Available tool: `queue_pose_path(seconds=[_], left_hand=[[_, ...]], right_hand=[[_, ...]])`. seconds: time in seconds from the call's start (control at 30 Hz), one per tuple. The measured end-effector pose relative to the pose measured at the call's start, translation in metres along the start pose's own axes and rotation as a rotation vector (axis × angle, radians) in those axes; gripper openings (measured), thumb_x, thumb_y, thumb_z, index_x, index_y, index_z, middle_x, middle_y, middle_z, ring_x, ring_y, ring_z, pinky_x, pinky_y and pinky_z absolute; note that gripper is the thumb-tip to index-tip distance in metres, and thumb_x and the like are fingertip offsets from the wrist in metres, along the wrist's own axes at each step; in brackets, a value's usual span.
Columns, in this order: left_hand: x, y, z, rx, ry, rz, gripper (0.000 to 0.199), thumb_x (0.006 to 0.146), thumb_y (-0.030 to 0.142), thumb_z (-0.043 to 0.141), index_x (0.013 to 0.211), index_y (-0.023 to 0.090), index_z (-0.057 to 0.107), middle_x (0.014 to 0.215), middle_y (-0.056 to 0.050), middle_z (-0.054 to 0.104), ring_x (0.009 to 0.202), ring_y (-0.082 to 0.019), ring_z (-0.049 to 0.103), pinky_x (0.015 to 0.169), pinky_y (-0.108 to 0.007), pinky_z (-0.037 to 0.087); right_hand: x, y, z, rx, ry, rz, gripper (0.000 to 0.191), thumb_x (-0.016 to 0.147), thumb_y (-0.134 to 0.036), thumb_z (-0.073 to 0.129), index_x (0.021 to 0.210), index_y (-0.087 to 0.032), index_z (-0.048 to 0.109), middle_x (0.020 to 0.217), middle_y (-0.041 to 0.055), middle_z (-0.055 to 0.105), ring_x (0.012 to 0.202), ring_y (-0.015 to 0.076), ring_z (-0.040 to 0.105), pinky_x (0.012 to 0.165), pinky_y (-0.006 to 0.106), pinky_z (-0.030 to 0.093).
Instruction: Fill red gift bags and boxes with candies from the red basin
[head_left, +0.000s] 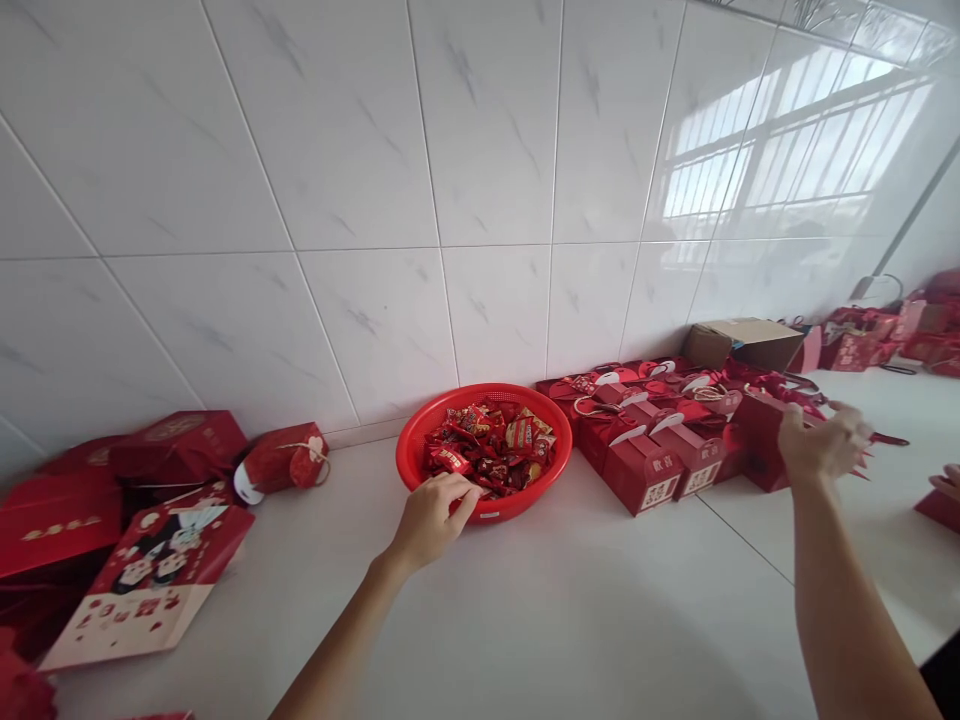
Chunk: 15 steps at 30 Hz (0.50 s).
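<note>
A round red plastic basket [411, 470] stands against the tiled wall, heaped with wrapped candies [491, 445] in red and gold. My left hand [435, 512] is at its front rim, fingers curled together over the edge; whatever they pinch is hidden. Farther right, my right hand [825, 445] is beside a plain dark red box [761, 440], its fingers apart and a little blurred. The box stands upright at the end of a group of red gift boxes [634, 470]; whether my fingers touch it is unclear.
Folded red boxes and a printed red-and-cream bag [157, 570] lie at left, near a small tipped gift box [289, 460]. An open cardboard carton [742, 345] stands behind the gift boxes. More red boxes [859, 338] line the far right. Another person's hand [949, 482] shows at the right edge.
</note>
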<state>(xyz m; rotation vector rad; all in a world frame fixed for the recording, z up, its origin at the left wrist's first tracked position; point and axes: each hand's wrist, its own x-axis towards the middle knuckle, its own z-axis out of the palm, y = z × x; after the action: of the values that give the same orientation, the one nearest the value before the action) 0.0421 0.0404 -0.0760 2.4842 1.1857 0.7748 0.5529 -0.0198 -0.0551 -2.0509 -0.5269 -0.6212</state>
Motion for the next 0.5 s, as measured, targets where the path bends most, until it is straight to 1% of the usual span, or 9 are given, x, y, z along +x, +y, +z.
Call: queue_pose_path(seconds=[0.03, 0.07, 0.1, 0.13, 0.2, 0.27, 0.3, 0.4, 0.5], left_hand=[[0.0, 0.0, 0.0, 0.003, -0.001, 0.001, 0.04, 0.098, 0.036, 0.04, 0.086, 0.025, 0.076, 0.09, -0.003, 0.075, 0.085, -0.02, 0.065, 0.078, -0.03, 0.048], [0.0, 0.0, 0.0, 0.004, 0.0, 0.003, 0.039, 0.098, 0.036, 0.04, 0.086, 0.025, 0.076, 0.09, -0.003, 0.075, 0.085, -0.02, 0.065, 0.078, -0.03, 0.047], [0.0, 0.0, 0.0, 0.006, 0.002, 0.005, 0.039, 0.098, 0.035, 0.04, 0.086, 0.025, 0.075, 0.09, -0.003, 0.075, 0.085, -0.02, 0.065, 0.078, -0.03, 0.047], [0.0, 0.0, 0.0, 0.009, 0.005, 0.008, 0.038, 0.098, 0.035, 0.04, 0.087, 0.025, 0.075, 0.09, -0.003, 0.075, 0.085, -0.02, 0.065, 0.078, -0.03, 0.047], [0.0, 0.0, 0.0, 0.018, 0.017, 0.014, 0.038, 0.098, 0.034, 0.04, 0.084, 0.024, 0.074, 0.087, -0.002, 0.075, 0.083, -0.02, 0.065, 0.076, -0.03, 0.047], [0.0, 0.0, 0.0, 0.025, 0.024, 0.022, 0.038, 0.098, 0.033, 0.04, 0.08, 0.024, 0.073, 0.084, -0.002, 0.074, 0.081, -0.019, 0.065, 0.076, -0.03, 0.047], [-0.001, 0.0, 0.001, 0.028, 0.025, 0.026, 0.039, 0.098, 0.033, 0.04, 0.078, 0.024, 0.072, 0.083, -0.002, 0.074, 0.08, -0.019, 0.065, 0.075, -0.03, 0.047], [-0.001, 0.0, 0.001, 0.04, 0.033, 0.04, 0.039, 0.098, 0.033, 0.039, 0.077, 0.023, 0.071, 0.082, -0.003, 0.074, 0.078, -0.019, 0.064, 0.075, -0.031, 0.047], [-0.002, 0.0, 0.003, 0.054, 0.041, 0.045, 0.042, 0.099, 0.034, 0.038, 0.077, 0.022, 0.071, 0.081, -0.004, 0.073, 0.077, -0.019, 0.063, 0.075, -0.032, 0.047]], right_hand=[[-0.005, -0.017, -0.005, 0.037, 0.004, 0.053, 0.048, 0.083, -0.029, 0.056, 0.124, -0.005, 0.057, 0.123, 0.0317, 0.058, 0.119, 0.0419, 0.057, 0.089, 0.053, 0.051], [-0.01, -0.035, -0.008, 0.063, -0.029, 0.036, 0.042, 0.083, -0.026, 0.056, 0.12, -0.007, 0.061, 0.12, 0.0276, 0.062, 0.119, 0.0389, 0.057, 0.092, 0.049, 0.05], [-0.017, -0.054, -0.01, 0.087, -0.117, -0.03, 0.034, 0.085, -0.023, 0.054, 0.113, -0.009, 0.065, 0.113, 0.023, 0.067, 0.113, 0.0355, 0.061, 0.094, 0.046, 0.049], [-0.026, -0.072, -0.01, 0.116, -0.237, -0.107, 0.03, 0.086, -0.021, 0.052, 0.109, -0.011, 0.068, 0.106, 0.0189, 0.07, 0.103, 0.0318, 0.066, 0.092, 0.043, 0.049], [-0.045, -0.103, -0.004, 0.121, -0.542, -0.349, 0.029, 0.087, -0.018, 0.049, 0.105, -0.014, 0.07, 0.1, 0.0137, 0.073, 0.093, 0.0264, 0.068, 0.086, 0.035, 0.05], [-0.065, -0.127, 0.011, 0.114, -0.711, -0.477, 0.024, 0.083, -0.015, 0.053, 0.093, -0.019, 0.074, 0.092, 0.0073, 0.075, 0.086, 0.0218, 0.069, 0.079, 0.028, 0.049], [-0.075, -0.136, 0.02, 0.022, -0.844, -0.606, 0.025, 0.084, -0.014, 0.052, 0.093, -0.02, 0.074, 0.096, 0.0066, 0.075, 0.087, 0.0213, 0.069, 0.078, 0.027, 0.048], [-0.094, -0.153, 0.047, -0.074, -0.95, -0.683, 0.02, 0.078, -0.01, 0.057, 0.081, -0.02, 0.075, 0.092, 0.0066, 0.075, 0.089, 0.0228, 0.068, 0.074, 0.025, 0.046], [-0.098, -0.157, 0.066, -0.145, -0.96, -0.671, 0.023, 0.074, -0.005, 0.055, 0.08, -0.018, 0.074, 0.092, 0.0092, 0.075, 0.09, 0.0243, 0.068, 0.071, 0.026, 0.045]])
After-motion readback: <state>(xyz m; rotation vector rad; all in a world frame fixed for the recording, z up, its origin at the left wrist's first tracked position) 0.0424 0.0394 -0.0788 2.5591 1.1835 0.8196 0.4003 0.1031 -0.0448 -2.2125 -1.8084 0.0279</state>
